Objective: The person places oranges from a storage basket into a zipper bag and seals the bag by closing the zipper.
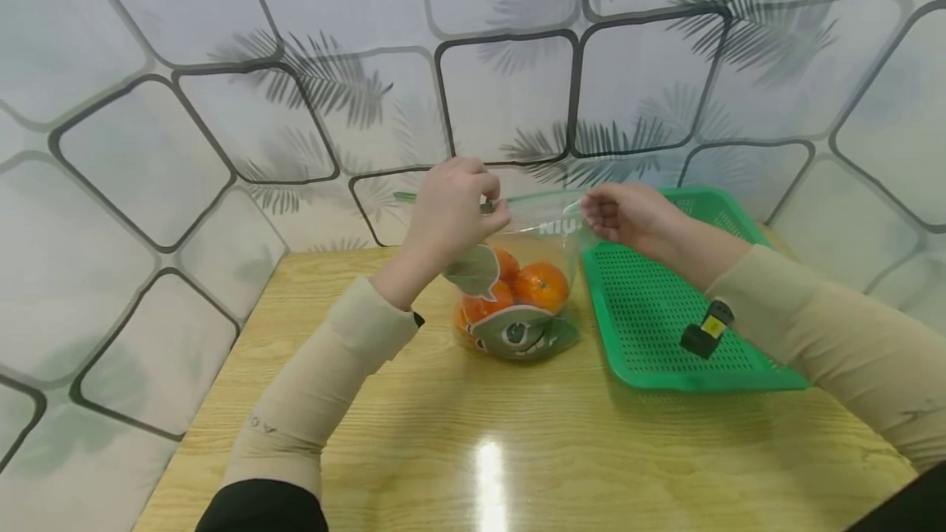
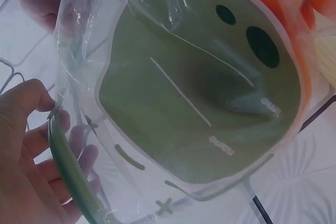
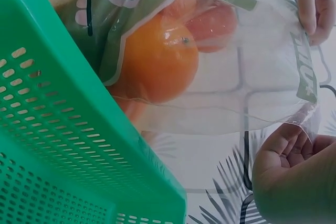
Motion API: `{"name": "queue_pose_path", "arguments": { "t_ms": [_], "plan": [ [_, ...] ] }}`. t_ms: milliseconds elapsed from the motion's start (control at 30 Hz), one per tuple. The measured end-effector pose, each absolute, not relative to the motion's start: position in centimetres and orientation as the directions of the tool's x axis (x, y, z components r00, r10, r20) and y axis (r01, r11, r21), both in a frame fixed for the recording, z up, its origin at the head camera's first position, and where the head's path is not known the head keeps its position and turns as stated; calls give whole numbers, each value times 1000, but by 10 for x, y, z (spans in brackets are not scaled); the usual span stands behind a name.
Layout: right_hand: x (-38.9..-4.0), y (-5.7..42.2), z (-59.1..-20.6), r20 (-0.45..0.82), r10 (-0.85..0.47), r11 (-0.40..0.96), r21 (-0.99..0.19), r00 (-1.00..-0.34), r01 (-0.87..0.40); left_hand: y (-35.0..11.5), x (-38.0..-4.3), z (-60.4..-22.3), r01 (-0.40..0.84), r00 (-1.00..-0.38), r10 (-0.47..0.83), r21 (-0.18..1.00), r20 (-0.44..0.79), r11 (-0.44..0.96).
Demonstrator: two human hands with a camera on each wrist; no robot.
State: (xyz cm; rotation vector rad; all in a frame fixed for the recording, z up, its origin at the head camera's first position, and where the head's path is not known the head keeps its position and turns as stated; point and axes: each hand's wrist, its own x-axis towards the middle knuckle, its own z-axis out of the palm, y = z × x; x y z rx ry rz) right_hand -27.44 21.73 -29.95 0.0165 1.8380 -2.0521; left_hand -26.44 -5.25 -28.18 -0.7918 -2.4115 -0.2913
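A clear zip-top bag (image 1: 523, 337) with green cartoon print stands on the table, several oranges (image 1: 543, 286) inside its lower part. Along its mouth runs a green strip. My left hand (image 1: 456, 208) pinches this top edge between thumb and fingers; in the left wrist view the left hand (image 2: 26, 150) has its thumb on the green zip strip (image 2: 68, 171), with the other fingers behind the film. The right hand (image 1: 628, 216) grips the opposite top corner, fingers curled, as the right hand (image 3: 294, 171) shows in the right wrist view. The mouth is stretched between both hands.
A green perforated basket (image 1: 609, 343) stands on the table just right of the bag, beneath the right forearm. The wooden table (image 1: 414, 450) meets a patterned wall covering (image 1: 510, 97) behind the bag. A small black device (image 1: 705, 331) hangs at the right cuff.
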Motion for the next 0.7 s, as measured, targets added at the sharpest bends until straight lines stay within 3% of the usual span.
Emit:
{"name": "queue_pose_path", "arguments": {
  "t_ms": [700],
  "plan": [
    [-284,223,-297,-262,-272,-110,-948,-926,300,-72,-272,-289,572,-659,435,34,614,820]
  ]
}}
